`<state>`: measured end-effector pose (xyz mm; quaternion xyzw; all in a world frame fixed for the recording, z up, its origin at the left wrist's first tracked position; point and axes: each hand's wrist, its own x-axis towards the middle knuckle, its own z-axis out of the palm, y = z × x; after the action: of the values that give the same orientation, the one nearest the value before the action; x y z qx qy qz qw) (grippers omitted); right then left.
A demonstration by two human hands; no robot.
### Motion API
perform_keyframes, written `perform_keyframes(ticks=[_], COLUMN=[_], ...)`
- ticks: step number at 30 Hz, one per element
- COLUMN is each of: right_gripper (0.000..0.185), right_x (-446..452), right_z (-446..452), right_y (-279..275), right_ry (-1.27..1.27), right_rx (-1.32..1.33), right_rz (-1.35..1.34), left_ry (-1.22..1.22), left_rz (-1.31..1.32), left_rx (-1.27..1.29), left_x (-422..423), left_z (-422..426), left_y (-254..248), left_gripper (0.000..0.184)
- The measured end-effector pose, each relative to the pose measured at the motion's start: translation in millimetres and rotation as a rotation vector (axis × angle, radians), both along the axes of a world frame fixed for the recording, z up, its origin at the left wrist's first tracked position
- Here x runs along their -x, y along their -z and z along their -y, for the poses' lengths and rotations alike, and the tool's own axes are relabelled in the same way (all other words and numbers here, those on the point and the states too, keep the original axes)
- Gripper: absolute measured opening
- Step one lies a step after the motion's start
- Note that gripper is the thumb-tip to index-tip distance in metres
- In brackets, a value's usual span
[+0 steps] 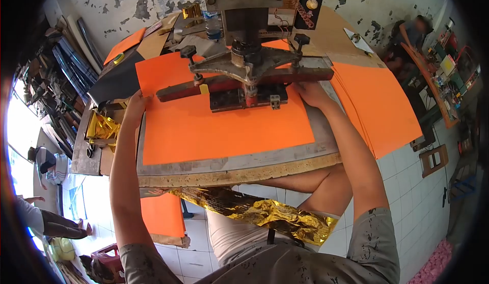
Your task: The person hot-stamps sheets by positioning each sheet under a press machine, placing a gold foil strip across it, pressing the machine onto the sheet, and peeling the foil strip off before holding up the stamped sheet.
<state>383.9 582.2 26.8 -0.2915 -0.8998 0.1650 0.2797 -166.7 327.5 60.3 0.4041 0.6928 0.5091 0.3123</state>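
A large orange sheet (224,144) lies on the grey metal bed (326,133) of a press, below a heavy bar (178,91) and a dark stamping block (224,100). At the sheet's left edge, my left hand (136,104) is closed on it. My right hand (311,94) is at the right edge, close to the bar's right end, its fingers bent at the sheet and partly hidden. Crumpled gold foil (275,215) hangs below the bed's front edge, above my lap.
A stack of orange sheets (379,105) lies right of the bed. More gold foil (103,127) sits at left. A water bottle (213,25) and a gold foil roll (191,11) stand behind. Other people (413,31) are at the far right and lower left.
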Motion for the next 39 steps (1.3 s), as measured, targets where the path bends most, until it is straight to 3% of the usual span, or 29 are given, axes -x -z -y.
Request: perform_keyframes(ticks=[3, 6, 12, 23, 27, 30, 33, 36, 38, 39], right_gripper=[0.024, 0.023, 0.034, 0.037, 0.039, 0.039, 0.037, 0.034, 0.036, 0.039], right_x=[21.7, 36.7, 44.5, 51.6, 55.2, 53.7, 41.9, 25.5, -3.9, -11.9], right_z=[-30.3, -49.3, -31.8, -62.7, -68.6, -63.0, -41.6, 0.6, 48.2, 77.1], right_y=[12.3, 22.0, -12.1, -0.9, 4.5, 3.7, -8.1, -18.1, -24.7, -27.0], right_ry=[-0.017, 0.021, 0.076, -0.219, -0.286, -0.256, -0.108, 0.104, 0.088, 0.083], right_rx=[-0.627, -0.547, 0.158, 0.432, 0.457, 0.325, 0.071, 0.026, -0.125, -0.092], right_rz=[0.021, -0.105, -0.220, -0.367, -0.406, -0.359, -0.196, 0.008, 0.209, 0.178], left_ry=[0.012, -0.064, -0.096, -0.198, -0.187, -0.203, -0.448, -0.270, -0.116, -0.068], left_rz=[0.016, -0.007, -0.092, -0.219, -0.146, -0.247, -0.596, -0.668, -0.797, -0.786], left_rx=[-0.124, -0.228, -0.251, -0.232, -0.277, -0.227, -0.246, -0.217, 0.043, 0.047], left_x=[27.8, 43.3, 68.5, 79.3, 60.3, 70.2, 51.9, 24.6, -38.6, -74.6], left_z=[-26.3, -45.7, -65.5, -77.2, -70.7, -67.5, -55.2, -9.7, 38.2, 56.7], left_y=[15.8, 29.3, 43.4, 54.4, 44.4, 48.6, 42.7, 31.1, -2.9, -14.4], left_gripper=[0.033, 0.028, 0.029, 0.026, 0.027, 0.031, 0.037, 0.040, 0.039, 0.038])
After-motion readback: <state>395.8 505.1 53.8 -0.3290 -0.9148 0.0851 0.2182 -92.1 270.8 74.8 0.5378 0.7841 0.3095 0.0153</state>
